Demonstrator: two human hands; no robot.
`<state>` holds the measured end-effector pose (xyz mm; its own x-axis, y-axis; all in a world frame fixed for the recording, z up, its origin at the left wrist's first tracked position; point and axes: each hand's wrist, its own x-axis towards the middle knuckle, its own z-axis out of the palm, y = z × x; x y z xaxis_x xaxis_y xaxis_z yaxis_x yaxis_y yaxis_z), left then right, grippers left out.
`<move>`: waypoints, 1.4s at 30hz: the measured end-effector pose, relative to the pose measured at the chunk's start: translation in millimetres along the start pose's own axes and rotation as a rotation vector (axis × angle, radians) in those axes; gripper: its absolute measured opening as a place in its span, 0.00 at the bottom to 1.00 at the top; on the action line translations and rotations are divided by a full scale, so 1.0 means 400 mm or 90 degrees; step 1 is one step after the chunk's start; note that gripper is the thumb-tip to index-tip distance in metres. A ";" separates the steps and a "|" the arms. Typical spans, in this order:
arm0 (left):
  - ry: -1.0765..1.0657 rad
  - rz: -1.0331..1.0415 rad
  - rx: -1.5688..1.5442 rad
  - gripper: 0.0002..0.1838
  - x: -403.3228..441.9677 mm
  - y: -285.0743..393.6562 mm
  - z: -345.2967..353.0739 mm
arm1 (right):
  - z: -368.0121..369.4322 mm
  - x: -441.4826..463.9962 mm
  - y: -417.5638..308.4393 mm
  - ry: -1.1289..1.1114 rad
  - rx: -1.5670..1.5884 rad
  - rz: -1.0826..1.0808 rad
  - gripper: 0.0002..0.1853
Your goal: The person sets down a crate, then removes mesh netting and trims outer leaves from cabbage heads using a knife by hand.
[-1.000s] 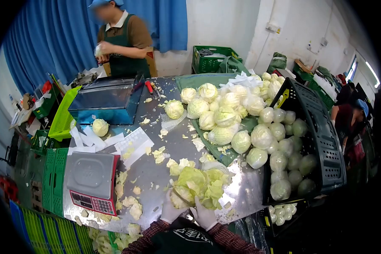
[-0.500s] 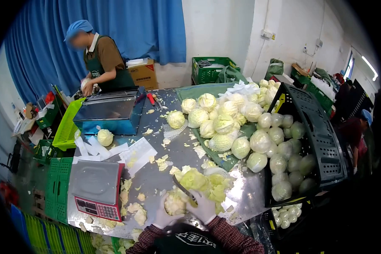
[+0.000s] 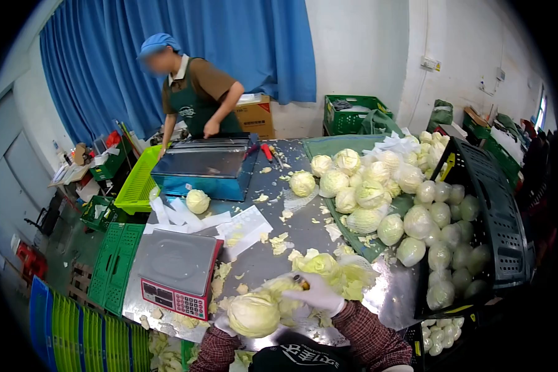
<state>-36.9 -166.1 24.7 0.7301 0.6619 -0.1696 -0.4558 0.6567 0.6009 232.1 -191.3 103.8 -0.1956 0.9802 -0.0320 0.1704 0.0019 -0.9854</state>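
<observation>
At the table's near edge, my gloved left hand [image 3: 225, 325] holds a pale green cabbage [image 3: 253, 315] from the left and below. Most of that hand is hidden behind the cabbage. My gloved right hand [image 3: 323, 294] is closed around a knife [image 3: 301, 282]; only its handle end shows and the blade is out of sight. A loose outer leaf [image 3: 283, 289] lies along the cabbage, right by the fingers of that hand. Just beyond sits a heap of trimmed leaves [image 3: 322, 265].
Cabbages [image 3: 369, 194], several in net sleeves, are piled on green cloth. A dark crate [image 3: 505, 229] of wrapped cabbages stands right. Left are a scale [image 3: 178, 260], a wrapping machine [image 3: 198, 167] with a lone cabbage [image 3: 197, 201], and a co-worker [image 3: 198, 99] behind.
The view has swung left. My left hand has brought the cabbage left, away from the leaf heap, and the knife has turned so its blade no longer shows. The co-worker now leans over the machine.
</observation>
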 end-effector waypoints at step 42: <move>0.700 0.474 0.993 0.59 0.105 0.291 -0.198 | -0.126 -0.254 0.191 0.268 -0.196 0.070 0.25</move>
<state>-99.7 -33.2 25.4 -0.1739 0.8858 0.4303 0.7066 -0.1921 0.6810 313.6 -280.9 40.2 0.2334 0.9724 0.0001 0.4556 -0.1093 -0.8834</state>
